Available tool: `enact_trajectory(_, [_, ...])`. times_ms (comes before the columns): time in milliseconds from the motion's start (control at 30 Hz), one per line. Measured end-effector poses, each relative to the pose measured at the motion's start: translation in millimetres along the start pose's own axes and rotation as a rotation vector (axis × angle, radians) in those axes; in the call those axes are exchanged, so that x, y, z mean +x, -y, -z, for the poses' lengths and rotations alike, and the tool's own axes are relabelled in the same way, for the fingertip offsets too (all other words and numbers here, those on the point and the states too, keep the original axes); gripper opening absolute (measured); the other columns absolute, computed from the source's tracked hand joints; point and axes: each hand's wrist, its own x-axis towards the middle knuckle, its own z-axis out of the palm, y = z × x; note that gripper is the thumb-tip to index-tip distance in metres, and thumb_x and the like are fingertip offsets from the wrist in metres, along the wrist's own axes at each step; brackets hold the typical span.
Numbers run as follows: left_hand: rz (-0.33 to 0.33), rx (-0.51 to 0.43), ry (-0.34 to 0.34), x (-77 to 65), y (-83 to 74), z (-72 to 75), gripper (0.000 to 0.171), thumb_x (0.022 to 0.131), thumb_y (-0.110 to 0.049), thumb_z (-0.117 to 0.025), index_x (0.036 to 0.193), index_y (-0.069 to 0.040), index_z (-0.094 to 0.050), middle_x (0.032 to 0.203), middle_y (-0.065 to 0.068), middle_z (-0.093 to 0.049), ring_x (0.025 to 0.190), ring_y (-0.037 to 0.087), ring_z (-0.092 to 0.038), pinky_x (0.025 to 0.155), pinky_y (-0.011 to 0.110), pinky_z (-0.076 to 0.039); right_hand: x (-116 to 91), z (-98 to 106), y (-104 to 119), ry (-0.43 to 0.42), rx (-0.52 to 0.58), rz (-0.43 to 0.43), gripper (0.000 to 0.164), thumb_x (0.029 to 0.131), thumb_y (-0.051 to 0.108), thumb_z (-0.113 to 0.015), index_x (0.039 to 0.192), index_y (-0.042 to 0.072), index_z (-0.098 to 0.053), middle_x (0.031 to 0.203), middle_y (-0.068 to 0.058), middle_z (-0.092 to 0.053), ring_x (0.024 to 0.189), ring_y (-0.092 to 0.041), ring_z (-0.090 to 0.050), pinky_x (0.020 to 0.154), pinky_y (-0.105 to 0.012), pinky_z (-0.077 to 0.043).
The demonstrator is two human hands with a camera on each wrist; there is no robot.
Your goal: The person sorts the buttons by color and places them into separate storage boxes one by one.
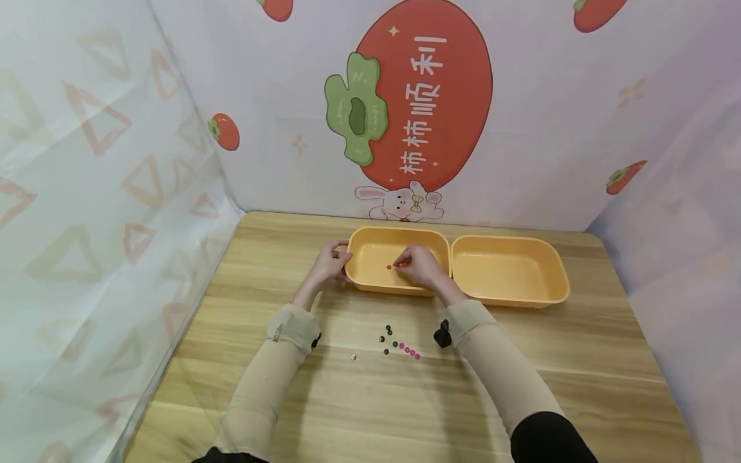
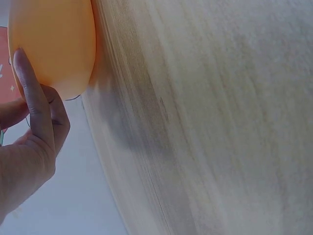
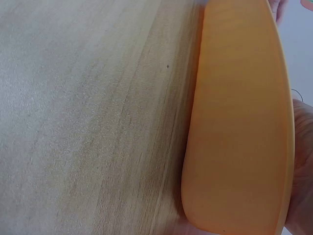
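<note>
My left hand (image 1: 331, 262) grips the left end of a yellow-orange plastic tray (image 1: 399, 288), thumb near the rim and fingers along the outer wall. In the left wrist view, the fingers (image 2: 35, 100) lie against that tray's end (image 2: 54, 44). My right hand (image 1: 421, 265) reaches into the same tray, its fingertips together at small red bead-like pieces close to the tray floor. One red piece (image 1: 389, 267) shows just left of the fingertips. From the right wrist, the tray's front wall (image 3: 239, 117) hides most of this hand (image 3: 302, 166).
A second tray (image 1: 509, 297) of the same colour stands against the first on the right. Nearer me on the wooden table (image 1: 370, 405) are several black pieces (image 1: 386, 352), a slanting row of pink pieces (image 1: 412, 353) and one whitish piece (image 1: 354, 357). Printed cloth (image 1: 538, 128) hangs behind.
</note>
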Motion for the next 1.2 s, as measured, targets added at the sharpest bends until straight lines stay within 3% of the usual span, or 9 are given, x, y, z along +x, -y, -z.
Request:
enact_trajectory(300, [-0.028,-0.024,0.012,-1.9,-2.6,0.1,0.043,0.113,-0.006,-0.058,0.155,0.001,-0.05,0.097,0.017,-0.064,0.06,0.017,-0.066,0.053,0.032,-0.07,4.9,-0.6,0.9,0.046,-0.084,0.026,0.008,0.096,0.005,-0.083,0.102,0.003,-0.088,0.105,-0.013,-0.076,0.097,-0.027,-0.068,0.084,-0.036,-0.059])
enact_trajectory(700, [-0.02,0.01,-0.005,1.1,-0.2,-0.2,0.047,0.114,-0.008,-0.057,0.159,0.002,-0.048,0.099,0.018,-0.064,0.054,0.012,-0.064,0.053,0.031,-0.069,6.8,-0.7,-3.8,0.063,-0.044,0.015,0.01,0.095,0.005,-0.084,0.104,0.003,-0.088,0.105,-0.013,-0.075,0.094,-0.024,-0.066,0.079,-0.028,-0.053])
enact_trajectory(867, [-0.012,0.012,-0.001,0.3,-0.7,-1.7,0.046,0.114,-0.007,-0.057,0.159,0.001,-0.048,0.1,0.02,-0.064,0.053,0.012,-0.063,0.052,0.029,-0.068,3.7,2.2,-3.6,0.074,-0.021,-0.004,0.02,0.097,0.008,-0.083,0.114,0.0,-0.085,0.107,-0.014,-0.076,0.095,-0.023,-0.065,0.079,-0.026,-0.055])
enact_trajectory(967, [-0.007,0.016,0.001,-1.4,-3.0,-1.4,0.048,0.114,-0.008,-0.057,0.161,0.001,-0.047,0.106,0.024,-0.065,0.053,0.012,-0.064,0.052,0.03,-0.069,0.5,5.9,-1.7,0.081,0.016,-0.017,0.028,0.097,0.011,-0.083,0.123,-0.001,-0.082,0.108,-0.016,-0.074,0.097,-0.025,-0.064,0.082,-0.029,-0.057])
enact_trajectory(1200, [-0.015,0.017,0.009,-0.6,-3.3,-0.7,0.05,0.115,-0.008,-0.055,0.163,0.0,-0.044,0.113,0.03,-0.067,0.052,0.013,-0.065,0.053,0.032,-0.07,-12.1,15.0,5.7,0.071,0.045,0.035,0.036,0.098,0.013,-0.084,0.129,-0.004,-0.077,0.117,-0.021,-0.076,0.112,-0.035,-0.068,0.102,-0.049,-0.063])
